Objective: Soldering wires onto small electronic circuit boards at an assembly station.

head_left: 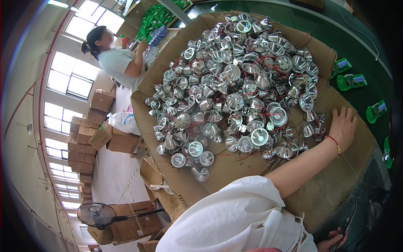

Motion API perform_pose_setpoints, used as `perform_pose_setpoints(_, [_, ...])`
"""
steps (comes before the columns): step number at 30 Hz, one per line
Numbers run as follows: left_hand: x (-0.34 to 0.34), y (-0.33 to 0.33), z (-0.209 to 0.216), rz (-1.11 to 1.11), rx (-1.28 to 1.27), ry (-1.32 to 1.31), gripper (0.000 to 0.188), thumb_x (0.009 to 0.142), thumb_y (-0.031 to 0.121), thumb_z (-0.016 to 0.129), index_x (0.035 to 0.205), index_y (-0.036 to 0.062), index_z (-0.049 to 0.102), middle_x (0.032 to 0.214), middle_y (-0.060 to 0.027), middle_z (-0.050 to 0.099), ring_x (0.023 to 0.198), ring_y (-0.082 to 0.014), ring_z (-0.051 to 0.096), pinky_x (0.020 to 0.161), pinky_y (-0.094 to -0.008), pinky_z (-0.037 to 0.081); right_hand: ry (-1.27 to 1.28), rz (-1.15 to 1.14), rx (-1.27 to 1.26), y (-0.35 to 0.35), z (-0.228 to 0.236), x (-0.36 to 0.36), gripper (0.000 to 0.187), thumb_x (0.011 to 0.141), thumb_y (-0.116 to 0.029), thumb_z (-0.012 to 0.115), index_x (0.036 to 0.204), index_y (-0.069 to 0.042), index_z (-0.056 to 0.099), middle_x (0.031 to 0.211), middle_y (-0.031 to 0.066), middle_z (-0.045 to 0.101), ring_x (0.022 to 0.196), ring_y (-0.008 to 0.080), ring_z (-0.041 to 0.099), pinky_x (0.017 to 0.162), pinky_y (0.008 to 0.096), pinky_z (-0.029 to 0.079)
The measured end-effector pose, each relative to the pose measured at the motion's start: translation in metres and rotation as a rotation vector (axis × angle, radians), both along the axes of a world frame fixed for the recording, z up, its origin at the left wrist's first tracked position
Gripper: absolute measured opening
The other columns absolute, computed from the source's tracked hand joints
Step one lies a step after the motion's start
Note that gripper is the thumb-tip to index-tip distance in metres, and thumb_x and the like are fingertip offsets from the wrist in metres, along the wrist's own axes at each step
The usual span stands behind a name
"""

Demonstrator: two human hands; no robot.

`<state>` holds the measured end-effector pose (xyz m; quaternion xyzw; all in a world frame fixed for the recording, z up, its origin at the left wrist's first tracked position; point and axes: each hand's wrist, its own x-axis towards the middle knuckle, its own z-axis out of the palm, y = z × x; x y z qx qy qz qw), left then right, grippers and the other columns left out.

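My left hand (343,128), with a red cord bracelet at the wrist, rests on the brown cardboard flap (336,180) at the right. Its fingers are spread and nothing shows in them. Beside it lies a large heap of silver reflector cups (252,92) with red wires, some with clear or white-rimmed lenses. The heap sits in a big cardboard box (145,98). At the lower right edge, my right hand (331,241) is closed on a slim metal tool (349,220), whose exact kind I cannot make out.
Green lamp parts (351,82) stand along the dark green conveyor belt (365,101) at the right. A person in white (119,63) works at the far left beside a pile of green parts (157,21). A standing fan (96,215) and stacked cartons (82,147) are at the left.
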<state>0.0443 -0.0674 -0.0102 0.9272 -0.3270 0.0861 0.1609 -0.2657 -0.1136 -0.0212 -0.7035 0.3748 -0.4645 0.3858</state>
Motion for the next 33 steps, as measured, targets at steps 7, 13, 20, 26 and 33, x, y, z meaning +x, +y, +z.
perform_pose_setpoints(7, [0.0,0.002,0.002,0.002,0.022,0.021,0.041,0.07,0.034,0.064,0.101,0.0094,0.054,0.102,-0.009,0.045,0.102,-0.0246,0.04,0.086,-0.0445,0.033,-0.003,0.044,-0.015,-0.004,-0.004,-0.003,0.039,0.088,-0.031,0.05,0.105,0.005,0.049,0.069,0.0139,0.058,0.05,0.0145,0.05,0.043,0.0238,0.04])
perform_pose_setpoints(13, [-0.004,0.007,0.021,-0.028,0.008,0.055,0.043,0.069,0.036,0.065,0.102,0.0105,0.054,0.104,-0.0106,0.046,0.104,-0.026,0.041,0.084,-0.0436,0.035,0.096,-0.038,0.114,-0.004,-0.012,-0.028,0.039,0.092,-0.027,0.041,0.117,0.003,0.046,0.086,0.0082,0.059,0.061,0.01,0.045,0.056,0.0224,0.035])
perform_pose_setpoints(20, [0.0,0.023,0.02,-0.105,0.027,-0.033,0.034,0.073,0.033,0.065,0.097,0.011,0.053,0.1,-0.0083,0.049,0.097,-0.0279,0.048,0.078,-0.0441,0.04,-0.046,0.23,0.328,0.007,-0.002,-0.011,0.031,0.09,-0.017,0.044,0.116,0.0,0.04,0.084,0.0083,0.056,0.06,0.0083,0.047,0.055,0.0212,0.041])
perform_pose_setpoints(26, [-0.02,0.004,0.027,-0.201,0.097,0.002,0.046,0.074,0.028,0.064,0.113,0.0104,0.048,0.115,-0.0115,0.047,0.104,-0.0309,0.048,0.082,-0.0444,0.04,-0.192,0.257,0.476,0.006,0.014,-0.015,0.029,0.084,-0.007,0.05,0.11,0.003,0.043,0.088,0.0096,0.057,0.066,0.008,0.05,0.06,0.0199,0.044])
perform_pose_setpoints(33, [-0.004,-0.132,0.062,-0.368,-0.018,0.105,0.046,0.072,0.034,0.064,0.115,0.0242,0.051,0.137,-0.0127,0.026,0.121,-0.0374,0.032,0.091,-0.0558,0.032,-0.282,0.275,0.547,0.004,0.003,-0.017,0.028,0.08,-0.004,0.058,0.106,0.003,0.049,0.089,0.0104,0.058,0.08,0.0127,0.057,0.073,0.0239,0.046])
